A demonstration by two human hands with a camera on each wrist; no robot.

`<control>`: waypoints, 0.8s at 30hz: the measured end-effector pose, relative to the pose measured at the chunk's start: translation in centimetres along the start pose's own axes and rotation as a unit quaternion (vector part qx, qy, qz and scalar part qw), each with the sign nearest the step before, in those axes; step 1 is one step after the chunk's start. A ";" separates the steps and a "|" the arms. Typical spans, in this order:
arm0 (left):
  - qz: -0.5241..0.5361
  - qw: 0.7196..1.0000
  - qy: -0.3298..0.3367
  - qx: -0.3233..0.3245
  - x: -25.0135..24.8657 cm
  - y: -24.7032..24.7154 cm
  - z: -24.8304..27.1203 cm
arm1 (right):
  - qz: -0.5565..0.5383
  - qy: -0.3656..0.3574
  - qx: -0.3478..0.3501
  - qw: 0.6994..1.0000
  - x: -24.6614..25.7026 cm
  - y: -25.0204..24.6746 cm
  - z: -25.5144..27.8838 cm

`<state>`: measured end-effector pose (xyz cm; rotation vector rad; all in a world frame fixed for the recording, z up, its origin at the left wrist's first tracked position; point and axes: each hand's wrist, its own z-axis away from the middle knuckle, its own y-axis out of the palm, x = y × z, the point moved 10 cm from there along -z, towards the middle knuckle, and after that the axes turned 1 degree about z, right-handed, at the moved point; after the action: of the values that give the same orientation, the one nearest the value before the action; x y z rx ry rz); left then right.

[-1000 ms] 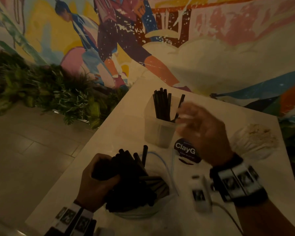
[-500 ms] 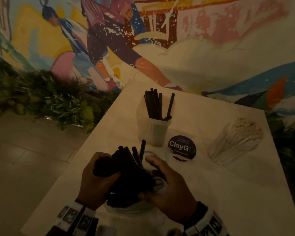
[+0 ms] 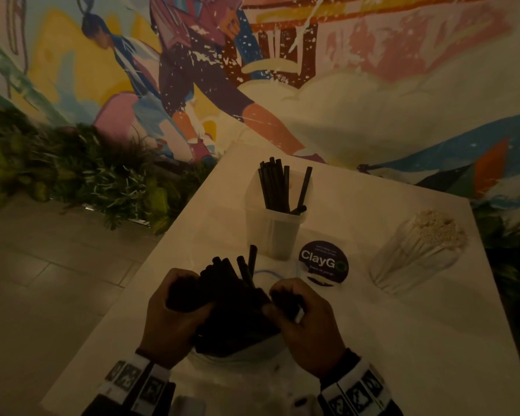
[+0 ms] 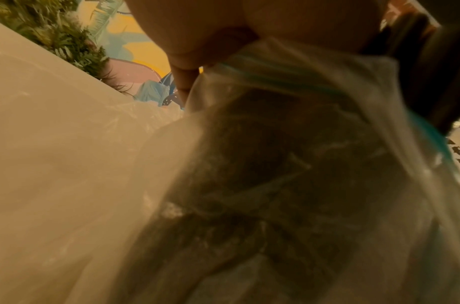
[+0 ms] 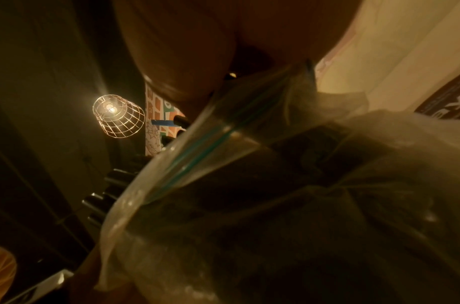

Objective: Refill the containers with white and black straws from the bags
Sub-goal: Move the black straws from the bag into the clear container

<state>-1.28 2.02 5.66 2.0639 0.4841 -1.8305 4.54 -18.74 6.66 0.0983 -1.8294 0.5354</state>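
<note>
Left hand curls tight around the black straws in the bag, right hand pinching several alongside.

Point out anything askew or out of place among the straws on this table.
In the black-straw container, one black straw leans off to the right, apart from the upright bunch. The rest looks orderly, and nothing has spilled.

Left hand and right hand cover the bundle of black straws — count indeterminate. Bag blurred in both wrist views. Fine print on round sticker illegible. Bench near edge cut off.
</note>
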 end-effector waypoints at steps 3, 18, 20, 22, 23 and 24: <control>0.004 1.000 -0.003 0.005 0.3 -0.1 -0.1 | 0.031 -0.010 -0.023 0.999 -0.4 -0.2 -0.4; -0.005 1.000 -0.015 -0.003 0.6 -0.4 -0.1 | -0.093 -0.075 -0.066 0.991 3.2 -1.8 -2.1; -0.003 1.000 -0.018 -0.008 0.7 -0.5 -0.1 | -0.077 -0.057 -0.055 0.994 1.8 -1.4 -2.1; -0.007 1.000 -0.014 -0.007 0.6 -0.5 -0.1 | -0.046 -0.007 -0.025 0.999 -0.8 -0.3 -2.1; -0.009 1.000 -0.013 -0.005 0.6 -0.5 -0.1 | -0.031 0.015 -0.017 0.999 -2.0 0.0 -2.0; -0.010 1.000 -0.012 -0.003 0.5 -0.4 0.0 | -0.019 0.022 -0.018 0.999 -2.6 0.0 -1.8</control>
<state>-1.37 2.40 5.15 2.0379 0.5049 -1.8598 7.00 -18.55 4.69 0.0952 -1.7898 0.4735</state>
